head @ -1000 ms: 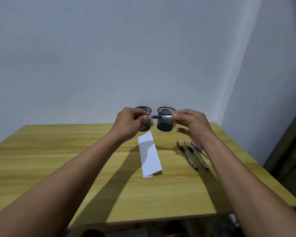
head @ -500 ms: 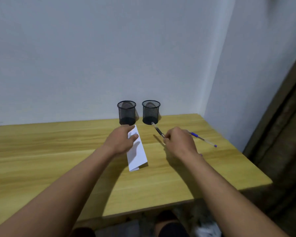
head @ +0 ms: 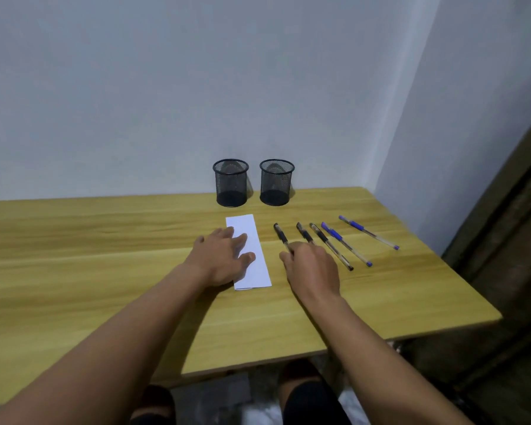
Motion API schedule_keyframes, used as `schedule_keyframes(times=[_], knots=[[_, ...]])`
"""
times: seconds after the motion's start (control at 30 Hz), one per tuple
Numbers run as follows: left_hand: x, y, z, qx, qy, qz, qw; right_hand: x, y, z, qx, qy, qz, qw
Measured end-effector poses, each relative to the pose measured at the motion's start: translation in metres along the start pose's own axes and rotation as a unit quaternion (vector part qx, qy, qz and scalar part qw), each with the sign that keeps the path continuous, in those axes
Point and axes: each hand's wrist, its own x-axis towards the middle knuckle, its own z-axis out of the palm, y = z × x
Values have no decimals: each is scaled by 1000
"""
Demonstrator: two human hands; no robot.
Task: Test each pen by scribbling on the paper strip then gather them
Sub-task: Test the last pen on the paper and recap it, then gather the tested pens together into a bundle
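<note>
A white paper strip (head: 249, 228) lies lengthwise at the middle of the wooden table (head: 105, 240). My left hand (head: 224, 256) rests flat on its left side with fingers spread. To the right of the strip lies a row of several pens. My right hand (head: 311, 271) pinches the lower end of the leftmost black pen (head: 281, 234), which lies against the table. The hand also covers the lower end of a second black pen (head: 304, 234). A third black pen (head: 328, 243) and two blue pens (head: 344, 243) (head: 367, 231) lie free further right.
Two black mesh pen cups (head: 231, 182) (head: 276, 182) stand side by side at the table's back edge against the wall, with nothing visible inside. The table's right edge is just beyond the blue pens. A dark curtain or door (head: 518, 210) stands at the right.
Both hands came down from in front of the cups. My left hand settled flat on the paper strip. My right hand brought the black pen down to the table beside the other pens.
</note>
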Motion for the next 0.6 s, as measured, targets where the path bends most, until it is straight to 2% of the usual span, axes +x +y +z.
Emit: schedule_keyframes(times=[0.43, 0.6], knots=[[6, -9, 6, -42, 36, 0, 998, 0, -6, -4, -9, -20, 27, 999], [8, -7, 3, -59, 71, -10, 996, 1, -7, -17, 9, -3, 18, 1000]])
